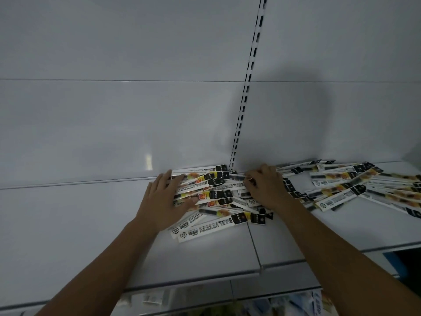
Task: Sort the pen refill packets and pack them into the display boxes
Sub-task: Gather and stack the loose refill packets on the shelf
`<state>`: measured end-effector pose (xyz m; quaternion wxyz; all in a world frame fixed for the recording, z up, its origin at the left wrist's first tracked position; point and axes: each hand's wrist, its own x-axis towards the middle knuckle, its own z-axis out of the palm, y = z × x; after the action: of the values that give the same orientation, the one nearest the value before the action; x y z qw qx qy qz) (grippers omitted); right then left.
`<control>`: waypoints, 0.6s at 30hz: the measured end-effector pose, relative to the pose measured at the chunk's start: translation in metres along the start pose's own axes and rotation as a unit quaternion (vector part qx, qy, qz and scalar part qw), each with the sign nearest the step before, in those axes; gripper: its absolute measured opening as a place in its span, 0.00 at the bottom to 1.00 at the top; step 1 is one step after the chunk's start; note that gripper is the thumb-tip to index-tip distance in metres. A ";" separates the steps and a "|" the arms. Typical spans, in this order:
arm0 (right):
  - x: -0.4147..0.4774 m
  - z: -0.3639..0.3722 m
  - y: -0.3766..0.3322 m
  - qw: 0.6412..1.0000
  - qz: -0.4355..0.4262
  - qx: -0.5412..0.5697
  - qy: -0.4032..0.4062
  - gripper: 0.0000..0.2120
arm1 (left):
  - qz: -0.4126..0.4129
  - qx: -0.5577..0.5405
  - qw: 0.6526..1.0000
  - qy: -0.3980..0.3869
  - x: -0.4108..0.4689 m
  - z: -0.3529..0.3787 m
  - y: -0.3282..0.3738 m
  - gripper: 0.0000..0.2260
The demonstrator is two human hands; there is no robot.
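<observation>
Nearest, below the two bare forearms, blurred goods (296,302) are seen on a lower level, too smeared to be identified; above them a white shelf (205,258) is crossed by both forearms, which are stretched forward over it; a seam in the shelf is seen running towards its front edge between the arms.

Between the hands a heap of pen refill packets (216,197) is spread on the shelf, long narrow sleeves with black, yellow and white printing laid crosswise over one another; the packets closest to the wrists are turned barcode side up.

The left hand (164,201) is laid flat on the left end of this heap, fingers straight and slightly spread, nothing being gripped; the right hand (266,185) is set on the heap's right end with its fingers curled down among the packets; whether a packet is actually pinched there cannot be told, as the fingertips are hidden.

To the right of the right hand a second heap (353,185) is fanned out along the shelf, touching that hand's outer edge.

Beyond the fingertips the white back panel (114,110) is met by the far packets; a slotted upright (246,87) rises from between the hands, and a soft shadow (296,106) is cast beside it.
</observation>
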<state>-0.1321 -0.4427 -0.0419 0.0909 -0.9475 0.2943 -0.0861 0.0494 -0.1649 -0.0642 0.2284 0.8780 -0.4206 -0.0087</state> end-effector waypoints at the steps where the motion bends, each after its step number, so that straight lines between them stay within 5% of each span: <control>1: -0.001 -0.001 0.001 1.000 -0.010 0.009 0.003 0.17 | 0.000 -0.006 1.000 0.000 0.000 0.000 -0.001 0.45; 6: -0.005 -0.016 0.018 0.996 -0.031 0.086 -0.017 0.22 | 0.002 -0.015 1.000 0.020 0.001 -0.006 -0.001 0.44; 10: -0.004 -0.022 0.040 0.997 -0.015 0.004 -0.077 0.30 | 0.032 0.013 0.999 0.036 0.009 -0.011 0.004 0.41; 14: -0.007 -0.014 0.028 0.999 -0.013 0.007 -0.031 0.19 | 0.016 0.033 0.999 -0.025 0.013 -0.002 0.016 0.42; 18: -0.010 -0.004 0.008 0.999 0.007 0.045 0.013 0.15 | 0.023 0.026 0.999 0.002 0.015 0.000 0.017 0.40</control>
<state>-0.1461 -0.4441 -0.0410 0.1307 -0.9391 0.2979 -0.1108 0.0462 -0.1851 -0.0547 0.2067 0.8734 -0.4408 0.0088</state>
